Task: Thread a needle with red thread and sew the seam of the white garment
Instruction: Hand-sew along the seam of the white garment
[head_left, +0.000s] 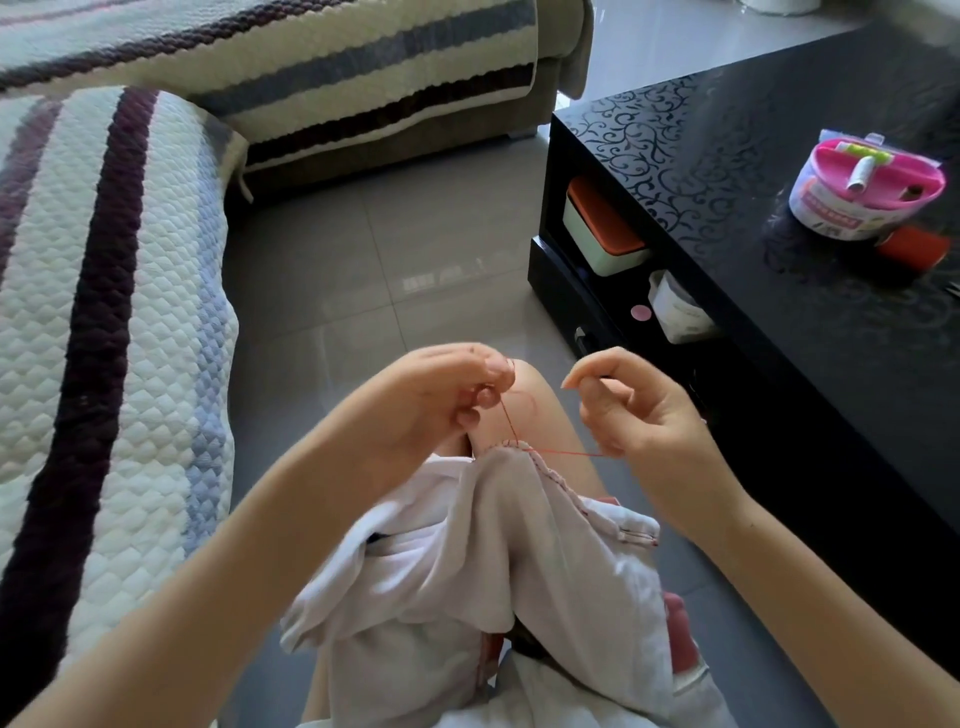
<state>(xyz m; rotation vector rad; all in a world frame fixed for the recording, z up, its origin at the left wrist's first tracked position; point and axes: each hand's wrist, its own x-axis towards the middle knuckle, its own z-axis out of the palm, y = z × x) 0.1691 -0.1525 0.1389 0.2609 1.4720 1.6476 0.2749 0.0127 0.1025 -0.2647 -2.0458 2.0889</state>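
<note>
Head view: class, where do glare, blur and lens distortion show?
In the head view, glare streaks the floor tiles and sheens the black table; wide-angle distortion bows the sofa edge; the left hand looks slightly blurred at its fingertips; the red thread is thin but visible.

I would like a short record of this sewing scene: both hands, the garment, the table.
left hand: pinches thin red thread above the seam
right hand: holds the taut strand from the seam; needle not discernible
lap: white cloth garment, red stitches along the seam
side: glossy black table bearing round pink sewing box and red spool
</note>
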